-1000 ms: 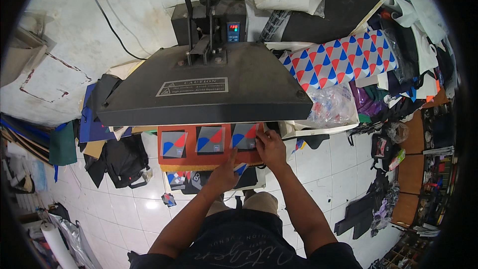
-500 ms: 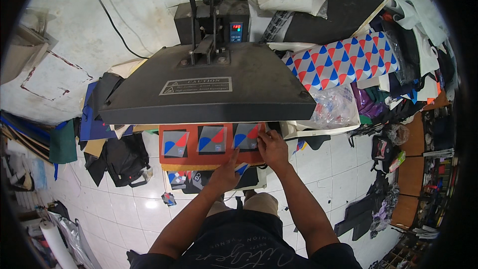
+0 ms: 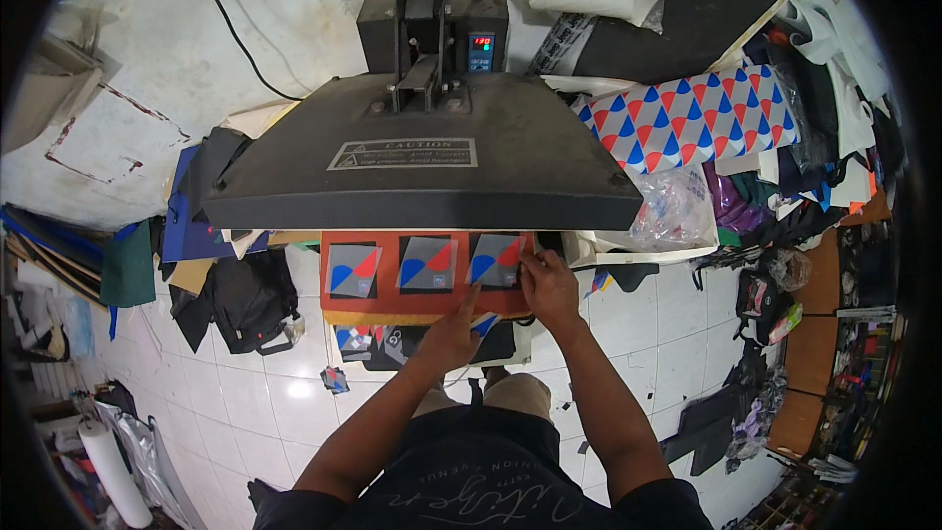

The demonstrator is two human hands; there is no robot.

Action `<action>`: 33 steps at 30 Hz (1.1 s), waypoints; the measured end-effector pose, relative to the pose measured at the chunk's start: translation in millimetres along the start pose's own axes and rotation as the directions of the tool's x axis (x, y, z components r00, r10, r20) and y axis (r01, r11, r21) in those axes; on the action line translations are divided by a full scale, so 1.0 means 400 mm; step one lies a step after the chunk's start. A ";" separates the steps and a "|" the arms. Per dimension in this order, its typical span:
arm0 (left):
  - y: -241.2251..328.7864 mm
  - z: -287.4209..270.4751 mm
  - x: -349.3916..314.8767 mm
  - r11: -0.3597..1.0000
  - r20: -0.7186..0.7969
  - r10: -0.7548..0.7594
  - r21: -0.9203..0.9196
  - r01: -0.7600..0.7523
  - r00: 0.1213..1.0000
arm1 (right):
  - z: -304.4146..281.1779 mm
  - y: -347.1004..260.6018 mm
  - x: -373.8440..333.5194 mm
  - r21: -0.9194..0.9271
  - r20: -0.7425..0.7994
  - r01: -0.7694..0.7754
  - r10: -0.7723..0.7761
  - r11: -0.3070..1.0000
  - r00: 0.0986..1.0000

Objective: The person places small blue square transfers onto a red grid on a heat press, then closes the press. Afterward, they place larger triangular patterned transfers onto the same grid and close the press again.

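Three grey, red and blue patterned squares lie in a row on a reddish-brown pad [image 3: 388, 237] of a heat press: a left square [image 3: 353, 270], a middle square [image 3: 426, 264] and a right square [image 3: 495, 259]. Each sits over a black piece. My left hand [image 3: 449, 342] stretches its index finger to the right square's lower left edge, while a small patterned piece [image 3: 484, 324] is tucked in its other fingers. My right hand [image 3: 551, 291] has its fingers pinched at that square's right edge; the fingertips partly cover the edge.
The press's dark upper plate [image 3: 422, 152] stands raised just beyond the pad. At right are a patterned roll [image 3: 692, 118] and a white tray [image 3: 628, 245] with clear plastic. Black bags [image 3: 240, 304] hang at left. A patterned scrap [image 3: 335, 380] lies on the tiled floor.
The whole view has shifted slightly, so things appear a little higher and further right. Both hands stay at the right square, with hardly any movement against it.
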State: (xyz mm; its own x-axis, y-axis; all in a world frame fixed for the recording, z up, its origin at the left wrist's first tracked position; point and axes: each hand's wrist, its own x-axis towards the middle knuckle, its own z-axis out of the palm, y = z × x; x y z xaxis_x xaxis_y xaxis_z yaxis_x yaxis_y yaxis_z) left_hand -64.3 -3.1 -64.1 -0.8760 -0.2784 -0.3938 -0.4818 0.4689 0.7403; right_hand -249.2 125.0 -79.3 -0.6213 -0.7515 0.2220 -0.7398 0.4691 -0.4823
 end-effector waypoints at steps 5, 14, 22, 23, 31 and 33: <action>0.006 -0.003 -0.003 0.999 0.014 -0.040 -0.012 0.040 0.999 | -0.006 -0.004 0.003 -0.002 -0.002 0.017 -0.017 1.000 1.000; 0.004 -0.002 -0.004 0.998 0.026 -0.048 -0.026 0.049 0.999 | 0.005 0.003 0.000 0.006 -0.003 0.029 -0.029 1.000 1.000; 0.001 -0.001 -0.004 0.998 0.039 -0.056 0.003 0.056 0.998 | 0.012 0.014 -0.004 -0.014 0.011 0.030 -0.030 0.999 0.999; 0.008 -0.007 -0.004 0.998 0.048 -0.064 -0.004 0.064 0.997 | 0.011 0.012 -0.004 -0.011 0.006 0.029 -0.029 1.000 1.000; 0.023 -0.012 -0.013 0.998 0.040 -0.064 0.030 0.063 0.997 | 0.006 0.006 0.001 -0.008 -0.003 0.031 -0.031 0.999 1.000; 0.017 -0.007 -0.016 0.999 0.019 -0.031 0.020 0.030 0.999 | 0.006 0.007 0.000 -0.019 0.019 0.029 -0.029 0.999 0.999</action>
State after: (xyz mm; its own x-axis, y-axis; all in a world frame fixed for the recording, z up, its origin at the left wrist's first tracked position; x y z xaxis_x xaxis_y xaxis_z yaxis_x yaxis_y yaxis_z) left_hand -62.1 -0.3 -55.1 -0.8610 -0.2767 -0.4267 -0.5086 0.4768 0.7170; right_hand -250.8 125.4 -82.7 -0.5946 -0.7735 0.2194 -0.7623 0.4556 -0.4597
